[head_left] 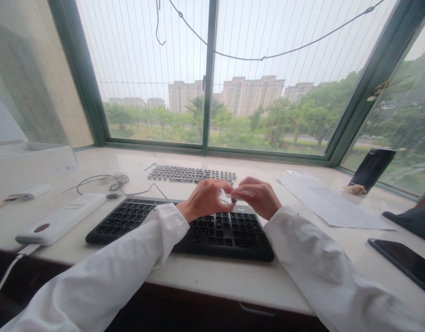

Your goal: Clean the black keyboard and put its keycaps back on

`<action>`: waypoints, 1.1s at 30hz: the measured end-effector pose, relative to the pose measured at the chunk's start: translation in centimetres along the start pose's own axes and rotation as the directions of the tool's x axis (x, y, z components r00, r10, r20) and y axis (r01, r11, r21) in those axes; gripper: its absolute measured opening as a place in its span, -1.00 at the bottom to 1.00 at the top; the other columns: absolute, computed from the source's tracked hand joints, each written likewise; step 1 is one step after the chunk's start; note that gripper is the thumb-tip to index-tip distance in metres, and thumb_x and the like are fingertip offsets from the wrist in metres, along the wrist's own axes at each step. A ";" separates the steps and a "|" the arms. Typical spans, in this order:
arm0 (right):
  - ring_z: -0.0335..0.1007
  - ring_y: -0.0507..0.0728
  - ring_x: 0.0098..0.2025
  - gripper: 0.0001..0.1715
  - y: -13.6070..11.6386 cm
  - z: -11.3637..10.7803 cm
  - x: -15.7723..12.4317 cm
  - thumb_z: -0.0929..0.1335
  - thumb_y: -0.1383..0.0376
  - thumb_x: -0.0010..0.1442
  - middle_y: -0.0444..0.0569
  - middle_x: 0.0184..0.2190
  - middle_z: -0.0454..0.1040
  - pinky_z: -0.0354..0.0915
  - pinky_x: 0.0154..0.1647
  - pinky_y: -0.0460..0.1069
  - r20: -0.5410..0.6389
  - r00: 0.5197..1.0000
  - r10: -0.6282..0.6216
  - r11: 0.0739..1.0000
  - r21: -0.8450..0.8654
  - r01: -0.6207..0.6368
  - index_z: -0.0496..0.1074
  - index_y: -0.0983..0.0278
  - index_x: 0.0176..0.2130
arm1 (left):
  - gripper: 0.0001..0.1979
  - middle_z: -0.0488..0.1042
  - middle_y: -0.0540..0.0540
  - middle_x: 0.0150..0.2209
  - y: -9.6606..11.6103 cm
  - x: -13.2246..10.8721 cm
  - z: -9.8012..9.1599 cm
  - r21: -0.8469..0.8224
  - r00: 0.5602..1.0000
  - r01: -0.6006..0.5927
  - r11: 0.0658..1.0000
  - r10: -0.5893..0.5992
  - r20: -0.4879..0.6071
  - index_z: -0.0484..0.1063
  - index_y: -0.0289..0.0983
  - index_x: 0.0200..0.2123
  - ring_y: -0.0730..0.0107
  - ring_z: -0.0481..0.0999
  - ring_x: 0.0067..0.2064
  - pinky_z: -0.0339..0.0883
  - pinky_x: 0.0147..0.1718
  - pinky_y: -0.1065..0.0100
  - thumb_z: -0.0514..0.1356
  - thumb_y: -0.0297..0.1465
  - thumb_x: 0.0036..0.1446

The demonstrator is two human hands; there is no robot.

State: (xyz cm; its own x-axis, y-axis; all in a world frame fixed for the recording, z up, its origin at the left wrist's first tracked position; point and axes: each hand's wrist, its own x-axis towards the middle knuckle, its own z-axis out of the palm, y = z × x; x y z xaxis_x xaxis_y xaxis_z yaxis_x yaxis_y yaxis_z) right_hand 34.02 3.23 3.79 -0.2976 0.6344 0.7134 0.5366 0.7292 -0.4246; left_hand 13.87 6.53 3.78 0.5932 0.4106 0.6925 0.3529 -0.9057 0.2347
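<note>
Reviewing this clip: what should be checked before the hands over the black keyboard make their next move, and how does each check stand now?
1. Left hand and right hand both pinch the small piece: ok.
2. What the small piece is: cannot tell, too small.
3. Black keyboard lies flat on the counter: ok.
4. Keys under the hands all seated: cannot tell, hidden.
5. Second key set behind lies apart from both hands: ok.

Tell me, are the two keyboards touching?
Apart. The head view shows a strip of bare counter between the black keyboard and the grey keyboard behind it.
</note>
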 end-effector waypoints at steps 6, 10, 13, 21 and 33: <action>0.44 0.08 -0.38 -0.72 -0.1 0.1 0.0 0.42 0.05 0.14 -0.01 -0.37 0.48 0.35 -0.35 0.00 0.063 0.998 -0.007 0.999 0.049 0.004 0.63 0.18 -0.34 | -0.78 0.59 0.03 -0.32 0.1 -0.1 0.1 -0.010 0.999 0.040 0.999 -0.040 -0.002 0.54 -0.21 -0.28 0.42 0.53 -0.34 0.35 -0.35 0.42 0.33 -0.32 -0.06; 0.45 0.09 -0.36 -0.67 0.0 0.1 -0.1 0.41 0.01 0.14 -0.01 -0.36 0.49 0.36 -0.30 0.01 0.115 0.993 0.013 0.996 0.082 -0.022 0.63 0.17 -0.34 | -0.80 0.59 0.04 -0.31 0.1 -0.1 0.1 0.000 0.999 0.044 0.999 -0.044 0.014 0.55 -0.19 -0.28 0.42 0.53 -0.33 0.35 -0.34 0.42 0.32 -0.34 -0.06; 0.43 0.10 -0.34 -0.67 0.0 0.1 -0.1 0.39 -0.01 0.16 -0.01 -0.34 0.49 0.35 -0.30 0.02 0.054 0.998 0.030 0.999 -0.016 -0.029 0.63 0.13 -0.31 | -0.77 0.59 0.03 -0.30 0.1 0.0 0.1 0.013 0.999 0.050 0.999 -0.050 0.017 0.55 -0.19 -0.26 0.42 0.53 -0.35 0.36 -0.35 0.41 0.33 -0.34 -0.08; 0.44 0.12 -0.32 -0.73 0.8 -2.4 0.6 0.40 0.07 0.16 -0.02 -0.32 0.52 0.35 -0.20 0.05 -0.129 0.975 0.182 0.944 -0.254 -0.210 0.61 0.18 -0.33 | -0.77 0.58 0.01 -0.27 0.5 0.2 -0.6 -0.029 0.997 0.071 0.997 -0.072 -0.038 0.53 -0.22 -0.22 0.54 0.45 -0.47 0.36 -0.44 0.44 0.30 -0.34 -0.01; 0.46 0.14 -0.26 -0.72 3.8 -5.2 0.1 0.41 0.13 0.09 0.03 -0.25 0.58 0.32 -0.17 0.07 0.114 0.867 0.484 0.838 -0.344 -0.423 0.58 0.25 -0.26 | -0.74 0.57 0.04 -0.26 1.9 0.2 -0.5 -0.099 0.998 0.060 0.993 -0.061 -0.003 0.53 -0.19 -0.21 0.55 0.45 -0.46 0.33 -0.47 0.46 0.35 -0.28 -0.01</action>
State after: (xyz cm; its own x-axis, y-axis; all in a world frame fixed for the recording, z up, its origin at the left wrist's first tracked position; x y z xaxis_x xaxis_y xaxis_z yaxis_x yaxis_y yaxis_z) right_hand 40.14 4.75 5.14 -0.0882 0.9327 0.3496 0.8474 0.2547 -0.4658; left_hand 14.29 4.86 4.67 0.5683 0.4644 0.6792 0.3146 -0.8854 0.3422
